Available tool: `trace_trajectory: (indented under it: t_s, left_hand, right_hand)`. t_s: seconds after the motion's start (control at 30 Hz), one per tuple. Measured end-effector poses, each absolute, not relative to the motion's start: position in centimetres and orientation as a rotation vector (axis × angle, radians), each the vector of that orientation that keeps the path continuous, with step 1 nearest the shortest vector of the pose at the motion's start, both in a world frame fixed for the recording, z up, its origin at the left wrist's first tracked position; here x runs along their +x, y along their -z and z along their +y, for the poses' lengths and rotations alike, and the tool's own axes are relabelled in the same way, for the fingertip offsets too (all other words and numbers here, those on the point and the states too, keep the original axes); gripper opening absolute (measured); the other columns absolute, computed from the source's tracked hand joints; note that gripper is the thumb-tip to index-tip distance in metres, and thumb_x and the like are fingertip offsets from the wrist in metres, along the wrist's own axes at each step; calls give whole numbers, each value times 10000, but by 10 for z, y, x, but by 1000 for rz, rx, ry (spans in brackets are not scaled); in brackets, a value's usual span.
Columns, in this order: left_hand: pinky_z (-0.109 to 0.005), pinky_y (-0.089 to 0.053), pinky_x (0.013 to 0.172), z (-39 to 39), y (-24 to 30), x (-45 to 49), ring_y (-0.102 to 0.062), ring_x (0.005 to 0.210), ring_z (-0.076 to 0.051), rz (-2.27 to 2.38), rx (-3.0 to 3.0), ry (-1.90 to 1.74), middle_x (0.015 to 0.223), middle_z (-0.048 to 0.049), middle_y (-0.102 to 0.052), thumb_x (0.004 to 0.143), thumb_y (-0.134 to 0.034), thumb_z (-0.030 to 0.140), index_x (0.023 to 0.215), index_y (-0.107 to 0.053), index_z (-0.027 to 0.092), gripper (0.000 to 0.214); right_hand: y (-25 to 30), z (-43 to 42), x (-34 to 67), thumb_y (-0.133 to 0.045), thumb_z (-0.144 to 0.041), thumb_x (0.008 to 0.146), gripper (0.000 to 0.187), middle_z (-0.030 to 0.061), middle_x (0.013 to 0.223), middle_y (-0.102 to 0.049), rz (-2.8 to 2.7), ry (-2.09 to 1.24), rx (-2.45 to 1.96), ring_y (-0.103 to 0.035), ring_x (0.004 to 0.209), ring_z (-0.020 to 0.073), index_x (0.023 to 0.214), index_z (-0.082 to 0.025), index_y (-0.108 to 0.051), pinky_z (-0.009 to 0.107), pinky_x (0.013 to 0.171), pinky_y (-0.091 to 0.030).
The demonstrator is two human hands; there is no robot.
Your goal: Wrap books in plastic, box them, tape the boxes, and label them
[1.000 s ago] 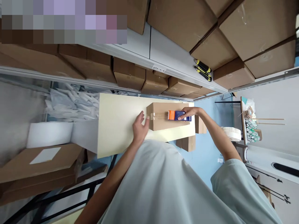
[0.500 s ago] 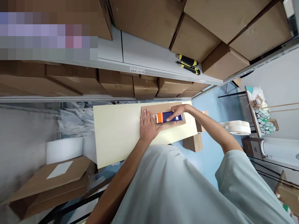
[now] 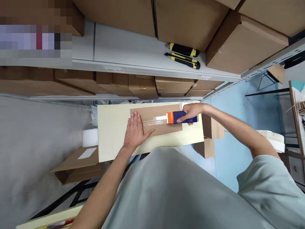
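Observation:
A flat brown cardboard box point(image 3: 164, 128) lies on a pale yellow table point(image 3: 111, 133). My left hand point(image 3: 135, 132) rests flat on the box's left end, fingers stretched out. My right hand point(image 3: 192, 111) is closed around the blue handle of an orange and blue tape dispenser point(image 3: 179, 117) at the box's right end. A strip of clear tape point(image 3: 154, 120) runs along the box top from my left hand to the dispenser.
Shelves above hold many brown cartons point(image 3: 190, 22) and two yellow and black utility knives point(image 3: 182, 54). More boxes point(image 3: 209, 136) stand on the blue floor to the right. A white foam roll point(image 3: 90, 137) and a labelled carton point(image 3: 78, 163) sit left of the table.
My right hand has drawn the tape dispenser rightward along the box, leaving tape behind it. My left hand stays pressed on the left end. The view has shifted closer overhead.

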State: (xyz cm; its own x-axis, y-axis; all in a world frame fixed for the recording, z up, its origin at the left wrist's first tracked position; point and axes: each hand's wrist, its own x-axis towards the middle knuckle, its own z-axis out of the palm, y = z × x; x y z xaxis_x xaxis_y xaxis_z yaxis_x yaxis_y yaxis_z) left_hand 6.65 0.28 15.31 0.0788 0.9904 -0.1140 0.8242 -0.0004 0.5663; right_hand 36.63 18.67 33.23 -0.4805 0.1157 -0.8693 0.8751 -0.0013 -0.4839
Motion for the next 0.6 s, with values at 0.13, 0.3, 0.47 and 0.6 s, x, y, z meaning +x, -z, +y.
trace_trajectory:
  t_s: [0.13,0.3,0.47,0.6]
  left_hand:
    - [-637,-74,1343,7,-156,71,-22,1693,-432,1825,1844,-376,1799,-306,-78,907,-431,840,1715,-150,-33,1222]
    - [-631,-71,1346,10,-158,75,-10,1691,-444,1848,1824,-304,1803,-305,-50,900,-437,817,1712,-128,-49,1227]
    - [-588,-69,1361,14,-161,78,10,1699,-405,1879,1802,-252,1815,-273,-55,883,-410,846,1721,-128,-23,1240]
    - [-586,-83,1363,16,-166,81,20,1701,-393,1904,1837,-187,1805,-302,-57,894,-283,895,1689,-134,-92,1276]
  right_hand:
    - [-327,204,428,-876,-833,620,672,37,661,-738,1514,1644,1081,-685,635,193,764,-189,-752,329,679,-534]
    - [-305,218,463,-909,-789,619,648,48,702,-763,1492,1700,1050,-713,678,213,785,-183,-749,330,685,-531]
    - [-284,228,473,-914,-776,618,652,47,714,-773,1530,1693,979,-719,683,204,808,-168,-774,319,695,-523]
    - [-273,233,478,-934,-757,597,669,31,703,-767,1517,1735,969,-714,659,191,868,-164,-783,313,693,-533]
